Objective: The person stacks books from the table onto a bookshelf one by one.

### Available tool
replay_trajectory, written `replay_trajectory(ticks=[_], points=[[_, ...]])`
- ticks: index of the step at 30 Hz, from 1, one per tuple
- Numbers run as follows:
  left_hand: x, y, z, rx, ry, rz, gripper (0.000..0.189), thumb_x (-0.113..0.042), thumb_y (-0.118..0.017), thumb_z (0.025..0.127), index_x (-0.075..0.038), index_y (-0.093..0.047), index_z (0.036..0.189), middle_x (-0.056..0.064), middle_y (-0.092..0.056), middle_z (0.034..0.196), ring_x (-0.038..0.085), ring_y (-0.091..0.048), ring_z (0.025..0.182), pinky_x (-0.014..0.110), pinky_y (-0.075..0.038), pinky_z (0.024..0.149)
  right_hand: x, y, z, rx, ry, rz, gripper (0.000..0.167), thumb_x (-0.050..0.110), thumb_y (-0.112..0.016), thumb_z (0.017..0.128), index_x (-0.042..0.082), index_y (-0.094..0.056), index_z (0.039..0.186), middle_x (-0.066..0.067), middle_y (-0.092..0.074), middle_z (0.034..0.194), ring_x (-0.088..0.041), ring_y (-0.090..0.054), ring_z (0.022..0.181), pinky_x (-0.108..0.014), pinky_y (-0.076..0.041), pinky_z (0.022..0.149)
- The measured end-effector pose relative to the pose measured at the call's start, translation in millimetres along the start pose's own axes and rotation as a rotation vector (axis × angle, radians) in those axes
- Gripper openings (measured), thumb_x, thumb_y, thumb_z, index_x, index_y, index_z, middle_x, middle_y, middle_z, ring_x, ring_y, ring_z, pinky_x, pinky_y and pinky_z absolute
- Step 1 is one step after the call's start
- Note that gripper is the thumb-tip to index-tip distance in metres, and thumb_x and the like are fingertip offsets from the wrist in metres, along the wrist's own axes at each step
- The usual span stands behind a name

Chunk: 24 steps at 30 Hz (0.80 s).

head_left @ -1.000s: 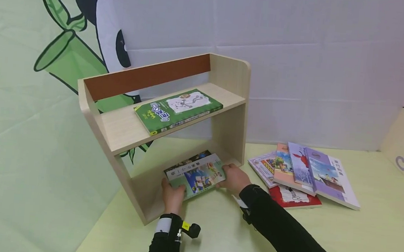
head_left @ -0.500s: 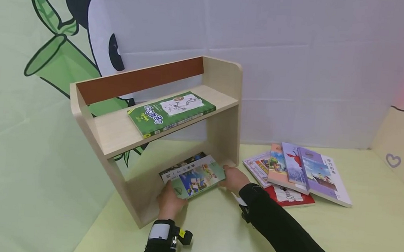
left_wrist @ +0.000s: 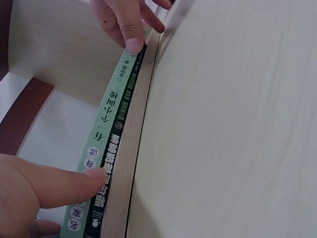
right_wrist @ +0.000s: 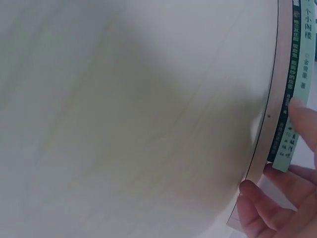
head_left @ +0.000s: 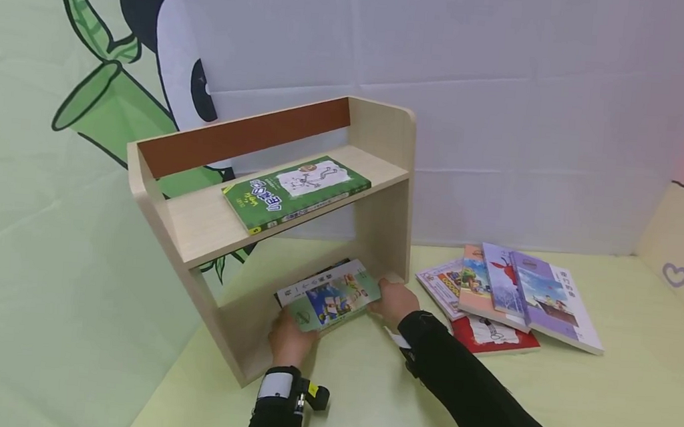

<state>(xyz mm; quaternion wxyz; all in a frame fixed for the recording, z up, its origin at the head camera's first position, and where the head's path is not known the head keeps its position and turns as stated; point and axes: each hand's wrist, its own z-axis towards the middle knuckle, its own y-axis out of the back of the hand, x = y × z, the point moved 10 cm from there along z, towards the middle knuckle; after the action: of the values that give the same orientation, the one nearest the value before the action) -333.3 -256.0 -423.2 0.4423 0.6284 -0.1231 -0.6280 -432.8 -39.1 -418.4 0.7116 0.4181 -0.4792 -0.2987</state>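
Note:
Inside the lower compartment of a wooden bookshelf (head_left: 404, 225), a green book (head_left: 335, 300) lies flat on a dark-spined book (left_wrist: 116, 144). Their spines face the shelf's front edge. My left hand (head_left: 292, 340) holds the near left end of the pair, its thumb lying across the spines in the left wrist view. At the other end, my right hand (head_left: 396, 303) grips the green book's corner. The right wrist view shows that thumb on the green spine, with fingers (right_wrist: 292, 183) around the book's end and at the shelf edge.
On the upper shelf lies a green comic-style book (head_left: 298, 193). To the right, several books are piled on the table (head_left: 635, 397), with a purple one (head_left: 552, 300) on top and a red one (head_left: 492, 336) underneath. A white cloth wall (head_left: 506, 119) stands behind.
The left hand has shifted slightly along the green book's near left corner. The green book has moved back, now covering more of the dark book. The right hand stays at its end.

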Motion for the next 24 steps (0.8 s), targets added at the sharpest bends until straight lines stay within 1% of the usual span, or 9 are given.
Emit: replay_trajectory(ticks=[2, 5, 8, 10, 13, 16, 20, 24], points=[[2.1, 0.5, 0.3, 0.001, 0.026, -0.013, 0.087, -0.013, -0.082, 0.072, 0.011, -0.032, 0.139, 0.038, -0.045, 0.128, 0.056, -0.044, 0.117, 0.063, -0.035, 0.099, 1.5, -0.4, 1.9, -0.015, 0.003, -0.024, 0.053, 0.034, -0.08, 0.078, 0.0, -0.058, 0.112, -0.014, -0.068, 0.085, -0.031, -0.067, 0.076, -0.042, -0.052, 0.06], [4.1, 1.0, 1.1, 0.005, 0.05, -0.031, 0.088, -0.013, -0.082, 0.073, 0.009, -0.031, 0.142, 0.038, -0.043, 0.13, 0.056, -0.043, 0.118, 0.063, -0.036, 0.1, 2.9, -0.1, 4.7, -0.049, 0.002, -0.057, 0.058, 0.034, -0.08, 0.078, -0.001, -0.058, 0.119, -0.016, -0.069, 0.086, -0.031, -0.067, 0.076, -0.042, -0.052, 0.059], [4.6, 1.5, 1.3, 0.002, 0.054, -0.049, 0.089, -0.013, -0.083, 0.072, 0.008, -0.032, 0.142, 0.038, -0.044, 0.129, 0.055, -0.045, 0.118, 0.062, -0.037, 0.099, 3.3, 0.7, 5.7, -0.083, -0.009, -0.076, 0.063, 0.034, -0.08, 0.077, 0.0, -0.057, 0.124, -0.016, -0.069, 0.085, -0.03, -0.067, 0.074, -0.042, -0.052, 0.058], [4.1, 1.4, 1.3, -0.005, 0.044, -0.05, 0.089, -0.011, -0.085, 0.07, 0.008, -0.034, 0.141, 0.038, -0.045, 0.128, 0.054, -0.046, 0.116, 0.061, -0.039, 0.098, 3.1, 1.3, 5.3, -0.1, -0.018, -0.082, 0.063, 0.033, -0.081, 0.076, 0.0, -0.058, 0.124, -0.015, -0.069, 0.082, -0.029, -0.067, 0.071, -0.041, -0.051, 0.056], [3.6, -0.3, 1.3, -0.004, 0.031, -0.032, 0.09, -0.007, -0.086, 0.067, 0.01, -0.035, 0.14, 0.038, -0.046, 0.126, 0.053, -0.048, 0.115, 0.06, -0.04, 0.098, 2.7, 2.5, 3.1, -0.114, -0.029, -0.096, 0.057, 0.03, -0.082, 0.076, 0.0, -0.059, 0.119, -0.014, -0.069, 0.081, -0.03, -0.066, 0.07, -0.042, -0.051, 0.055], [2.7, -1.5, 1.8, -0.002, 0.012, -0.002, 0.089, -0.005, -0.086, 0.066, 0.012, -0.036, 0.138, 0.038, -0.048, 0.123, 0.052, -0.05, 0.113, 0.059, -0.041, 0.098, 5.0, 7.3, 0.4, -0.14, -0.024, -0.111, 0.046, 0.024, -0.082, 0.076, 0.0, -0.061, 0.109, -0.014, -0.067, 0.079, -0.031, -0.066, 0.071, -0.045, -0.052, 0.055], [-0.1, 0.0, 2.4, -0.004, -0.014, 0.016, 0.085, -0.004, -0.085, 0.066, 0.013, -0.039, 0.136, 0.038, -0.05, 0.12, 0.05, -0.052, 0.11, 0.057, -0.043, 0.096, 7.5, 11.9, 0.0, -0.168, -0.011, -0.133, 0.028, 0.018, -0.078, 0.078, 0.002, -0.062, 0.095, -0.012, -0.065, 0.076, -0.029, -0.065, 0.07, -0.045, -0.053, 0.055], [-3.2, 2.3, 3.5, 0.0, -0.029, 0.019, 0.078, -0.002, -0.082, 0.068, 0.012, -0.043, 0.134, 0.036, -0.052, 0.118, 0.048, -0.053, 0.109, 0.056, -0.043, 0.095, 9.1, 11.8, 3.3, -0.16, -0.002, -0.144, 0.02, 0.017, -0.073, 0.082, 0.003, -0.06, 0.09, -0.01, -0.063, 0.075, -0.028, -0.064, 0.069, -0.044, -0.053, 0.055]])
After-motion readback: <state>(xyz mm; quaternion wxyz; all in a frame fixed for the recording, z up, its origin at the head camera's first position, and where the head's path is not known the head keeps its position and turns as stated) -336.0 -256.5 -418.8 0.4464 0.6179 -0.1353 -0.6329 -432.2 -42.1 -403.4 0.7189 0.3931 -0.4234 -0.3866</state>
